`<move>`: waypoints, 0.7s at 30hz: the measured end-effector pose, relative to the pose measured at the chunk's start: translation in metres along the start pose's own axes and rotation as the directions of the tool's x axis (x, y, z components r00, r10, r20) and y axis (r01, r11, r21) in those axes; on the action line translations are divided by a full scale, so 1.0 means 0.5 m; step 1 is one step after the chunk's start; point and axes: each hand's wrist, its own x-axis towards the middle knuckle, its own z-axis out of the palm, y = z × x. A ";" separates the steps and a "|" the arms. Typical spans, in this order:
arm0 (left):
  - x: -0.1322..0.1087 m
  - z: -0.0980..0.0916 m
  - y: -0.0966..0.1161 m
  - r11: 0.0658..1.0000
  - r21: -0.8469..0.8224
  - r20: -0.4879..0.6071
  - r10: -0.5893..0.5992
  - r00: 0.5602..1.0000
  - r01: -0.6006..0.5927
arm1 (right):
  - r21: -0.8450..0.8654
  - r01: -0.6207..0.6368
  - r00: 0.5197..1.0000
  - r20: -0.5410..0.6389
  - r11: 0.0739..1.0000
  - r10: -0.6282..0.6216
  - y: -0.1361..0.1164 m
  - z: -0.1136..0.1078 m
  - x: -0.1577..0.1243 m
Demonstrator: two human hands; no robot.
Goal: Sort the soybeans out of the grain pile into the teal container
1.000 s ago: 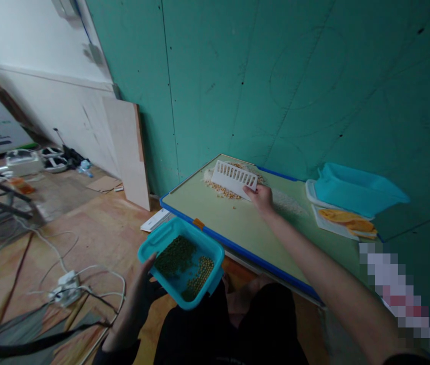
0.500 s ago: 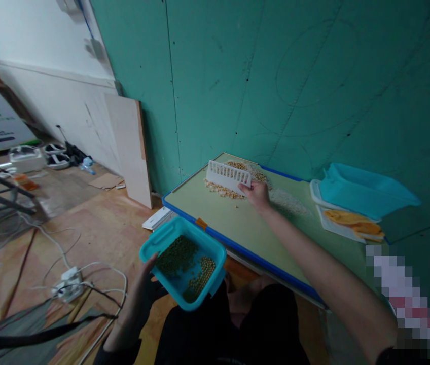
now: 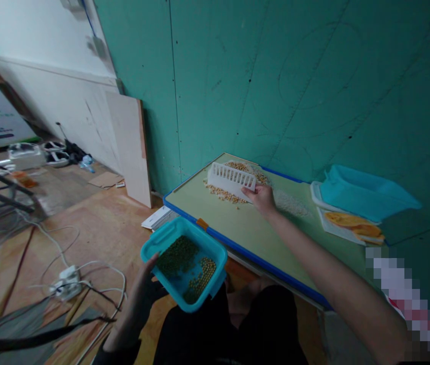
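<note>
My left hand [image 3: 150, 276] grips the near left rim of a teal plastic tub [image 3: 220, 252], its thumb over the edge. Inside lie small dark green beans [image 3: 179, 252] and a patch of yellow soybeans [image 3: 205, 271]. At the tabletop, my right hand [image 3: 262, 196] pinches the right end of a white slotted plastic strip [image 3: 228, 181]. The strip stands on its long edge among spilled soybeans [image 3: 226, 195] mixed with pale grains. More soybeans show behind it. A scatter of white grains [image 3: 291, 203] lies right of my right hand.
A yellowish table [image 3: 222, 218] with blue edging stands against the green wall. On its right side are a blue scoop-shaped bin [image 3: 367, 192], white trays and an orange cloth [image 3: 352, 225]. A power strip [image 3: 66, 283] and cables lie on the floor at left. A board [image 3: 129, 147] leans on the wall.
My right hand and the slotted strip have moved slightly to the right and toward me. The left hand still holds the tub in nearly the same place.
</note>
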 end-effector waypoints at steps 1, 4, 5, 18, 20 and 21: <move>0.003 -0.001 -0.001 1.000 0.002 0.002 -0.008 1.000 0.008 | 0.002 0.002 1.000 -0.007 1.000 -0.002 0.003 -0.003 -0.001; 0.011 -0.003 -0.005 1.000 0.004 0.012 -0.024 1.000 0.024 | -0.006 0.001 0.999 -0.041 1.000 -0.001 0.007 -0.008 -0.001; 0.011 -0.002 -0.005 1.000 0.002 0.014 -0.023 1.000 0.023 | -0.013 0.000 0.999 -0.048 1.000 0.000 0.008 -0.008 -0.002; -0.008 0.007 -0.006 1.000 0.000 0.035 0.010 0.999 -0.010 | -0.064 -0.036 0.999 -0.024 0.997 0.034 -0.017 -0.029 -0.040; -0.006 0.007 -0.007 1.000 -0.005 0.034 0.005 0.999 -0.005 | -0.047 -0.027 1.000 -0.017 0.999 0.026 -0.024 -0.032 -0.050; -0.005 0.006 -0.008 1.000 -0.006 0.039 0.003 0.999 -0.002 | -0.039 -0.022 1.000 -0.010 0.999 0.022 -0.028 -0.032 -0.056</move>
